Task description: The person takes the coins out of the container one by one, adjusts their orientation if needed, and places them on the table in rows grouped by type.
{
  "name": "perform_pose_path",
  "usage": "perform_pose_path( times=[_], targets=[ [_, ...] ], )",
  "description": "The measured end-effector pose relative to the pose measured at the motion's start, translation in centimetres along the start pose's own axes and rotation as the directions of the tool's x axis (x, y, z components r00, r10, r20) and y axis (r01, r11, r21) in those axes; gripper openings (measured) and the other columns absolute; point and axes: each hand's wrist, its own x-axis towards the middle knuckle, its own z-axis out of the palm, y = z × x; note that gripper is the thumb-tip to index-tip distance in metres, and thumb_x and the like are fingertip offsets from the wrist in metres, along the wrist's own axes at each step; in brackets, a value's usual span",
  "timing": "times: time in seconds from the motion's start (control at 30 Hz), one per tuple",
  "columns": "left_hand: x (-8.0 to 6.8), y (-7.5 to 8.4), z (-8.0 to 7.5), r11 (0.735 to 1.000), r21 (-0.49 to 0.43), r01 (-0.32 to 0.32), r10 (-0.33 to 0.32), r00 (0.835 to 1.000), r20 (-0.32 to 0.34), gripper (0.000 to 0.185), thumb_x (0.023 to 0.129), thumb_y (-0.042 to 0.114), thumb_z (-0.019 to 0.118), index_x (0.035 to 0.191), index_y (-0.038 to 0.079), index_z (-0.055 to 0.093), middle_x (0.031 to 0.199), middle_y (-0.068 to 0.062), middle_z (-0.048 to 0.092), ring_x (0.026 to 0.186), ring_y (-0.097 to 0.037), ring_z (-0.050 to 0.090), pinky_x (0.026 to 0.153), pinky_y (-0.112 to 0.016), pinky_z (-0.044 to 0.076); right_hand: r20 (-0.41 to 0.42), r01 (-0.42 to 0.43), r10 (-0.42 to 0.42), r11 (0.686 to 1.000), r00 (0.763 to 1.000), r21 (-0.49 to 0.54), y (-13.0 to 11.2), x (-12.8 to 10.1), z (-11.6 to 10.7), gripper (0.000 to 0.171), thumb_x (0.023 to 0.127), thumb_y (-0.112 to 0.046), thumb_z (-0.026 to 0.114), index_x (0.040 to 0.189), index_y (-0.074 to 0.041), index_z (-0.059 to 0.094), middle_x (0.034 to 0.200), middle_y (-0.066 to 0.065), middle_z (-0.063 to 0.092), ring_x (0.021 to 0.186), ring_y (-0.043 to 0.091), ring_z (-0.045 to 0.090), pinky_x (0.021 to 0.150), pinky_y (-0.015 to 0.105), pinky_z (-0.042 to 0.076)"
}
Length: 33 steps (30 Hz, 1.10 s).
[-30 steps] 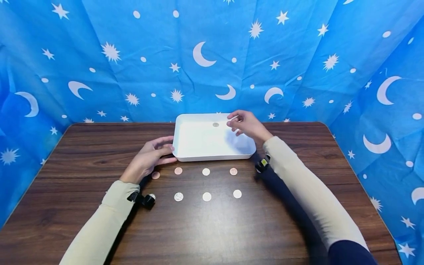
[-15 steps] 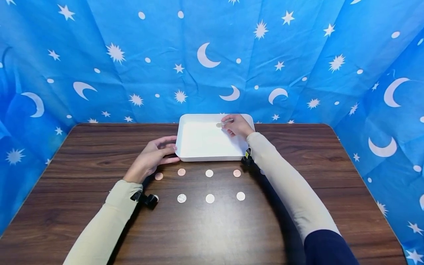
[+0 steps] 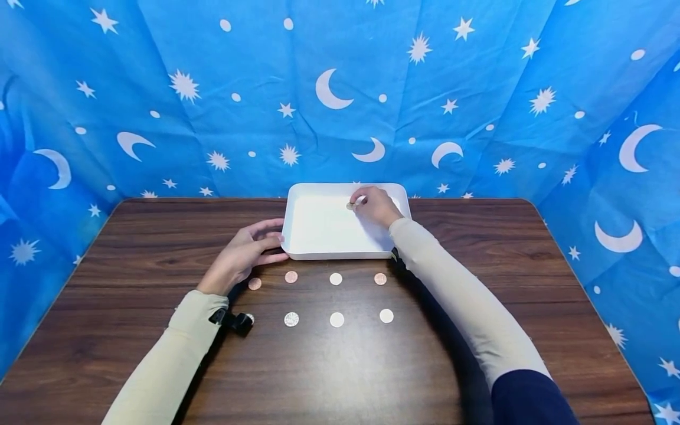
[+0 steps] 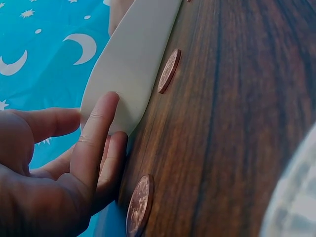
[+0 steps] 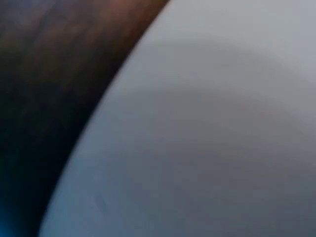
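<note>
A white tray (image 3: 319, 256) stands at the back of the table. My left hand (image 3: 240, 255) touches its left end; in the left wrist view the fingers (image 4: 89, 143) lie fairly straight against the tray wall (image 4: 126, 74). Over the tray's right half, my right hand (image 3: 376, 205) has thumb and fingers curled together at a small coin (image 3: 349, 206), which looks pinched at the fingertips. The right wrist view is blurred, with only the tray surface (image 5: 207, 123) and dark table showing.
Coins lie in two rows before the tray: copper ones (image 3: 291, 277) and a pale one (image 3: 336, 278) behind, silvery ones (image 3: 291, 319) in front. The left wrist camera (image 3: 241, 323) partly hides one. A blue patterned cloth (image 3: 239, 130) hangs behind the wooden table (image 3: 329, 378).
My right hand has moved left over the tray to the coin lying there, and its fingers have closed at it. The left hand stays at the tray's left end.
</note>
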Motion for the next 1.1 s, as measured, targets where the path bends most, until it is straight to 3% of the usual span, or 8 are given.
perform_pose_path(
  times=[0.1,0.23,0.4,0.6,0.77,1.1],
  targets=[
    [0.1,-0.1,0.0,1.000,0.001,-0.007,0.007,1.000,0.006,0.059,0.107,0.002,0.057,0.163,0.005,0.036,0.137,-0.022,0.049,0.111,-0.023,0.068,0.094,-0.036,0.058,0.027,0.010,-0.010,1.000,1.000,-0.001,0.1,-0.5,-0.2,0.013,0.101,-0.008,0.069,0.112,-0.009,0.077,0.121,0.009,0.071,0.095,0.023,0.060,0.084,0.036,0.048],
    [0.0,0.0,0.0,1.000,0.005,-0.010,0.010,1.000,0.013,0.060,0.107,0.003,0.056,0.163,0.005,0.035,0.134,-0.021,0.050,0.111,-0.022,0.068,0.095,-0.036,0.058,0.066,0.018,-0.017,1.000,0.998,-0.010,0.3,-1.3,-0.3,0.011,0.099,-0.012,0.074,0.110,-0.009,0.076,0.100,0.007,0.069,0.083,0.019,0.055,0.073,0.030,0.043],
    [0.0,0.1,-0.1,1.000,0.006,-0.014,0.014,1.000,0.013,0.060,0.108,0.003,0.056,0.164,0.004,0.034,0.133,-0.020,0.050,0.110,-0.021,0.068,0.095,-0.036,0.058,0.098,0.069,-0.069,0.998,0.993,0.004,0.3,-2.3,-0.1,0.015,0.099,-0.015,0.076,0.111,-0.007,0.074,0.083,0.002,0.060,0.076,0.016,0.051,0.071,0.028,0.039],
    [0.0,0.0,-0.1,1.000,0.018,-0.005,0.005,1.000,0.018,0.059,0.109,0.005,0.054,0.164,0.006,0.033,0.136,-0.020,0.050,0.113,-0.021,0.067,0.096,-0.036,0.058,0.074,0.038,-0.048,0.991,0.996,0.132,0.5,-3.0,0.2,0.024,0.097,-0.006,0.075,0.121,-0.005,0.069,0.084,0.004,0.060,0.064,0.013,0.053,0.061,0.025,0.041],
    [-0.1,-0.1,-0.2,0.999,0.039,-0.011,0.011,1.000,0.006,0.058,0.110,0.007,0.054,0.164,0.007,0.034,0.142,-0.024,0.049,0.113,-0.021,0.068,0.095,-0.035,0.058,0.083,-0.015,-0.011,0.951,0.997,0.309,0.6,-3.1,1.0,0.030,0.095,0.003,0.073,0.124,-0.002,0.067,0.086,0.005,0.060,0.056,0.012,0.052,0.054,0.023,0.042],
    [0.2,-0.3,0.2,0.999,0.038,-0.005,0.004,1.000,0.016,0.059,0.110,0.008,0.055,0.165,0.007,0.033,0.143,-0.024,0.048,0.113,-0.020,0.068,0.095,-0.035,0.058,0.052,-0.100,0.089,0.960,0.995,0.262,1.0,-2.4,1.3,0.032,0.094,-0.011,0.081,0.125,-0.015,0.074,0.086,0.003,0.060,0.050,0.012,0.041,0.049,0.027,0.034]
  ],
)
